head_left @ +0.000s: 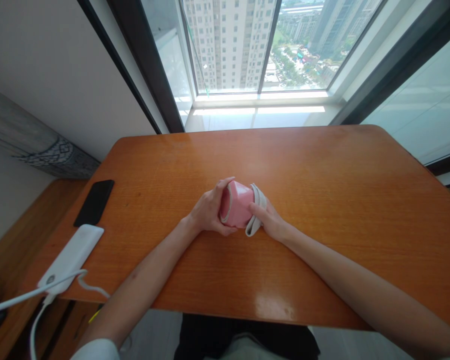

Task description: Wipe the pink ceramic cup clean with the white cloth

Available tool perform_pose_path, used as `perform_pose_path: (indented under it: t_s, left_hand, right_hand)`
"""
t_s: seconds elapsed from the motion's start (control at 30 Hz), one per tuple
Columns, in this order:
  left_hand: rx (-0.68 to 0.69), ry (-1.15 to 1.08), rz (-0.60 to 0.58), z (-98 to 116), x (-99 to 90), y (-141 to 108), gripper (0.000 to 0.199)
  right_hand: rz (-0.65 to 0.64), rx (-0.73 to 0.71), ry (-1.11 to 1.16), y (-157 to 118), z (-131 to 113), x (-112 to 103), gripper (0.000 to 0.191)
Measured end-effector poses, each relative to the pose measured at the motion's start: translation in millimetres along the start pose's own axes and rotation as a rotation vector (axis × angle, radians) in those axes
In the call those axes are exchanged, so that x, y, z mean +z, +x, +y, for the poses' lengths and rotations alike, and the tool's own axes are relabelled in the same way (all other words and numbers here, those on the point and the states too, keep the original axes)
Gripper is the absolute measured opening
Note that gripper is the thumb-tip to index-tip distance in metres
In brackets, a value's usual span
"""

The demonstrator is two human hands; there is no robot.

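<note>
Over the glossy orange-brown wooden table (341,200), near its middle, head view | left hand (209,209) curled round a shiny pink blocky object (240,202), resting or lifted unclear | right hand (272,220) pinching its pale-grey fabric strap (252,226) | table's left: flat black phone (94,202), white oblong power bank (77,250) | room: patterned grey curtain (62,150), dark-framed glass window (260,93), pale tower block (228,45) outside

Most fingers of the right hand (273,220) are hidden behind the pale strap (260,197). Toward eight o'clock, the picture's edge cuts the white cable (15,302). At one o'clock, the far street (307,57) is too small to read.
</note>
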State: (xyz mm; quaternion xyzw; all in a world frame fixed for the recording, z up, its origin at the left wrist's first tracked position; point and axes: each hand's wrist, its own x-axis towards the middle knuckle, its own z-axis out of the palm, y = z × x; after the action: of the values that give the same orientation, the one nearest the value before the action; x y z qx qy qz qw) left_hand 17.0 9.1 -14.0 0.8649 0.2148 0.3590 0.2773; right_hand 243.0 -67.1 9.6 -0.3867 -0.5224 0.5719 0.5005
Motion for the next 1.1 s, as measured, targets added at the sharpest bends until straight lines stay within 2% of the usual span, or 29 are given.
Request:
perform_pose_path:
  t_s: [0.37,0.73,1.1]
  left_hand:
    - [-0.005,-0.035,0.019,-3,3.7,-2,0.134]
    - [-0.014,-0.025,0.020,-4,4.6,-2,0.132]
    - [0.022,-0.106,0.028,-6,6.0,-3,0.133]
  right_hand:
    - [-0.104,-0.208,-0.219,-1,-14,3,0.041]
    - [-0.143,-0.411,-0.512,0,-11,4,0.038]
    - [-0.144,-0.540,-0.717,-1,-1,0,0.026]
